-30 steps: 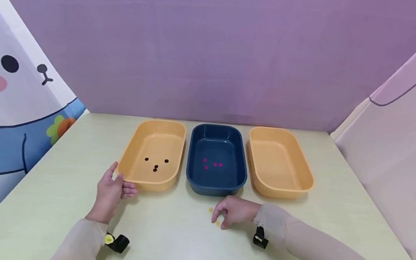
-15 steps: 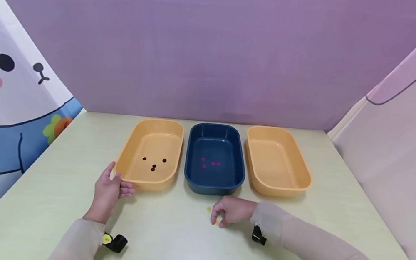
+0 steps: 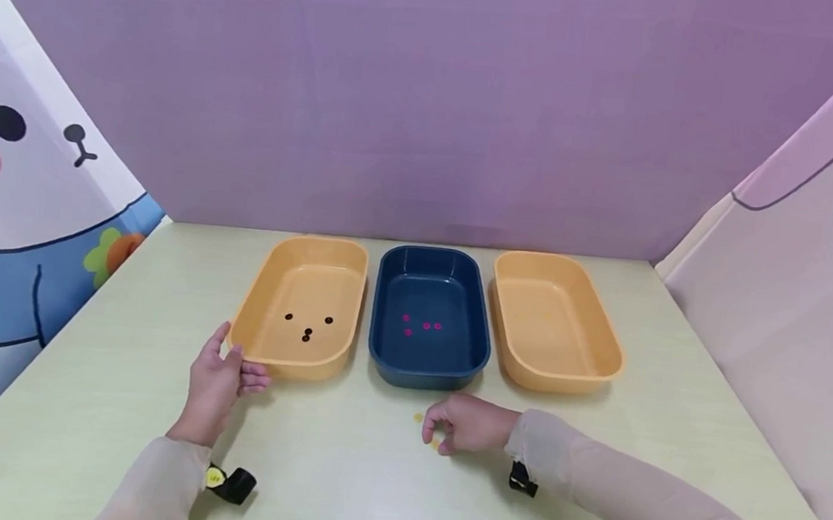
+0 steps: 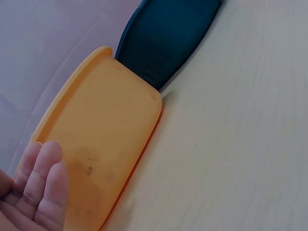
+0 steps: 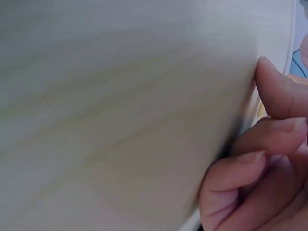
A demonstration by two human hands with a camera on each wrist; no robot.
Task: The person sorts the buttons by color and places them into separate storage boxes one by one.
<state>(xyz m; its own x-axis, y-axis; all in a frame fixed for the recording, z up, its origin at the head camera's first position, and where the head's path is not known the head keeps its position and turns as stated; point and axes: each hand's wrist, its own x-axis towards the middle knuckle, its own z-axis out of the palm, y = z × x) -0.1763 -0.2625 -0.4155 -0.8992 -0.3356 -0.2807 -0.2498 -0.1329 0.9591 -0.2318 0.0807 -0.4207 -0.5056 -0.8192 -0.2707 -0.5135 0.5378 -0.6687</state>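
At the near left corner of the left yellow tray (image 3: pixel 308 291), my left hand (image 3: pixel 214 387) rests with its fingers loosely extended. Those fingers lie before the tray's outer wall in the left wrist view. My right hand (image 3: pixel 472 423) is low over the table, in front of the navy tray (image 3: pixel 425 361). Its thumb and index fingertips close around a small yellow button (image 3: pixel 435 444). Beyond them lies another yellow button (image 3: pixel 418 417). The right wrist view shows curled fingers (image 5: pixel 236 168) near the tabletop; the button is hidden there.
Several black buttons (image 3: pixel 329 320) lie in the left tray. Several pink buttons (image 3: pixel 427 325) sit in the navy one. A second yellow tray (image 3: pixel 556 332) stands at the right of the row. A purple backdrop (image 3: pixel 432 102) rises behind the table (image 3: pixel 336 470).
The view has shifted slightly. My right fingertips stay at the same yellow button and hide slightly more of it now. The left hand keeps its place at the tray corner.
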